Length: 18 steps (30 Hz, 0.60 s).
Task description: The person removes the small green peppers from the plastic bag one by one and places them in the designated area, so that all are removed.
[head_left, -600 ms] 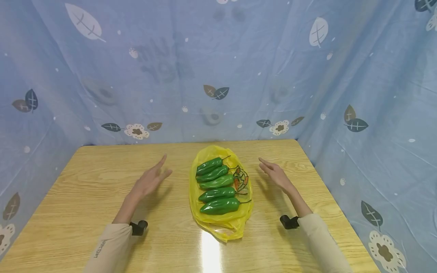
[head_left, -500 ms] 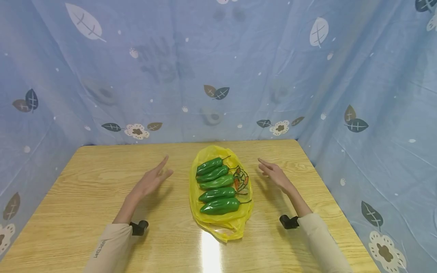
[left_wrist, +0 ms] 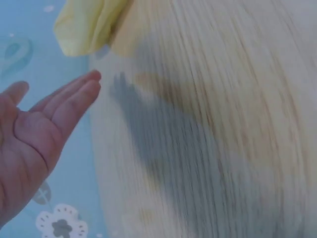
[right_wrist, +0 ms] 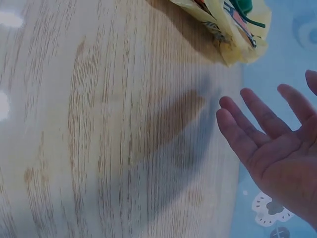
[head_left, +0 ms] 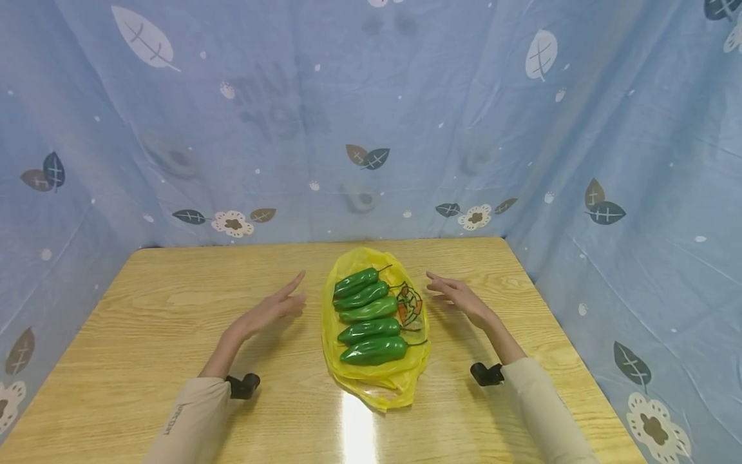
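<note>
Several glossy green peppers (head_left: 371, 330) lie in a row on a yellow plastic bag (head_left: 371, 374) in the middle of the table, stems pointing right. A printed design in orange and black shows on the bag's right part. Left of the bag, my left hand (head_left: 269, 312) hovers over the table with fingers extended, touching nothing. My right hand (head_left: 464, 301) is held on the bag's other side, its fingers fairly straight and also apart from the bag. In the right wrist view, a bit of green pepper (right_wrist: 242, 6) shows above the crumpled bag edge (right_wrist: 230, 47).
The wooden table (head_left: 174, 309) runs back to a blue curtain (head_left: 324, 116) printed with leaves and flowers, which also hangs along both sides. Black wrist mounts (head_left: 243, 386) sit at the sleeve cuffs. Light glares on the table's front.
Both hands have moved inward toward the bag, the left one rightward and the right one slightly leftward. The peppers and the bag stay where they were.
</note>
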Each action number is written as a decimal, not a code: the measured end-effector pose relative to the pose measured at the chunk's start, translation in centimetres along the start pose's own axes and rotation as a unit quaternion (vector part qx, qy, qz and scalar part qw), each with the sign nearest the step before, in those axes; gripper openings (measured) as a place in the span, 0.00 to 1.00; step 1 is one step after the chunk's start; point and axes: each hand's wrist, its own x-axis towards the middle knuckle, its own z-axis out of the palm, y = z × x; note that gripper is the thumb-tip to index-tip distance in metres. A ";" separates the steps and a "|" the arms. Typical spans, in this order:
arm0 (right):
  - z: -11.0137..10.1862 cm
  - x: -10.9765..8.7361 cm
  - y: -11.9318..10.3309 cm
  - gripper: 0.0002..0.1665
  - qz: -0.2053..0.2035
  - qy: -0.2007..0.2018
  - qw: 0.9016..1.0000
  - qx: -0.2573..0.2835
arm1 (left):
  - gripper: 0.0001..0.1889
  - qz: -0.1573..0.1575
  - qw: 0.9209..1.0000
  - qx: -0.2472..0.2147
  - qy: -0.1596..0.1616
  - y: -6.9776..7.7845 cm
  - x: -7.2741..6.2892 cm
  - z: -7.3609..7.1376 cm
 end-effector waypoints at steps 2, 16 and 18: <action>0.0 0.1 0.1 0.34 0.001 -0.007 1.000 0.005 | 0.35 0.006 1.000 -0.018 -0.013 0.1 0.2 0.2; 0.1 1.3 0.5 0.30 -0.018 -0.114 0.992 0.047 | 0.37 0.031 0.995 -0.047 -0.079 0.1 1.5 1.6; 0.1 1.6 0.7 0.29 -0.022 -0.122 0.991 0.052 | 0.37 0.038 0.995 -0.048 -0.085 0.1 1.5 1.7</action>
